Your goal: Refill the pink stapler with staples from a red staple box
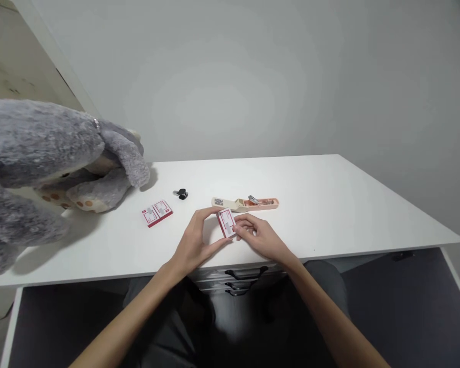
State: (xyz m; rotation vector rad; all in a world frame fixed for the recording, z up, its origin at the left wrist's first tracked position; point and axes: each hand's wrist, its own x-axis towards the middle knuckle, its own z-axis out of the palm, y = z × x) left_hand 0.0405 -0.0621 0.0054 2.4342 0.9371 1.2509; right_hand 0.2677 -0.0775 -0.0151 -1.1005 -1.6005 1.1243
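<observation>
A small red-and-white staple box [227, 223] is held just above the table's front part. My left hand [193, 240] grips it by its top and bottom edges between fingers and thumb. At its right side, my right hand [261, 236] has its thumb and curled fingers closed on the box's edge. Just behind my hands lies a stapler [230, 205], cream and pink, folded wide open with its metal parts [253, 200] showing. Two similar red-and-white boxes [157, 213] lie side by side to the left. A small black-and-silver staple remover [181, 193] rests behind them.
The white table [329, 204] backs onto a grey wall. A large grey plush toy [42, 148] takes up the table's left end. Below the front edge are drawers with black handles [245, 273], close to my legs.
</observation>
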